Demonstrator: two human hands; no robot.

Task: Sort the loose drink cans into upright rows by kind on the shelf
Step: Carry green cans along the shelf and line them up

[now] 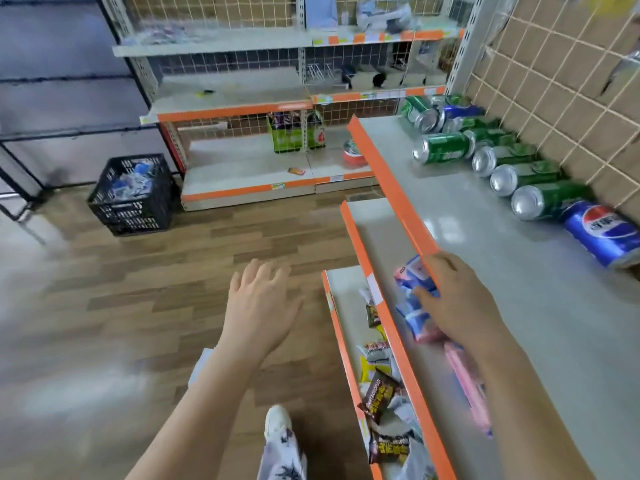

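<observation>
Green cans (446, 150) and a blue can (602, 233) lie on their sides along the back of the shelf (485, 244). The left hand (259, 306) is spread and empty above the floor. The right hand (457, 303) covers a blue packet (412, 282) at the shelf's edge; I cannot tell if it grips.

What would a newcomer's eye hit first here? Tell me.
The row of green cans lying on their sides along the wire back of the top shelf, with a blue can toppled at the near end. Next, the left hand open over the wooden floor and the right hand at the shelf's orange edge.
</observation>
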